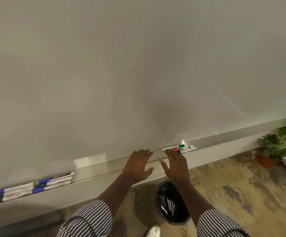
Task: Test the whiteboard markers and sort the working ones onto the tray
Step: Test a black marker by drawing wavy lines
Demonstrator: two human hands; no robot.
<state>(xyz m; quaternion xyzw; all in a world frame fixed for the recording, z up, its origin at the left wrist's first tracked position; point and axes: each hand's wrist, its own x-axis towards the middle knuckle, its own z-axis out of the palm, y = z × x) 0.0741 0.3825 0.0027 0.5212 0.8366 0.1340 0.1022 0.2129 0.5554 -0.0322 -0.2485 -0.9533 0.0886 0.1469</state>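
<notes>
Striped sleeves (91, 218) at bottom edge, both forearms reaching forward and up toward the tray (94, 171). White shoe (153, 230) between them on patterned floor (241, 185). Black bin (172, 202) on the floor under the right forearm, several pale markers lying inside it.

Left hand (138, 166) over the tray edge, palm down, fingers (145, 153) straight and spread, holding nothing; fingertips near the whiteboard (138, 65) bottom, contact unclear. Right hand (177, 165) just beside it, also palm down, fingers spread and straight, thumb out to the left. Its fingertips reach the near end of the right marker group (181, 148); whether they touch a marker cannot be told. No grip on anything.

Right group sits on the tray just beyond the right hand: a green-capped one at the back, a red-orange one in front, at least two white-barrelled ones with dark ends, bunched together and lying along the tray.

Left marker group (31, 186) well apart, at the far left of the tray: blue-capped and black-capped markers with white barrels, lying lengthwise in two clusters touching each other.

Whiteboard surface shows no marks, only a soft shadow above the hands. Potted plants (275, 147) on the floor at far right.
</notes>
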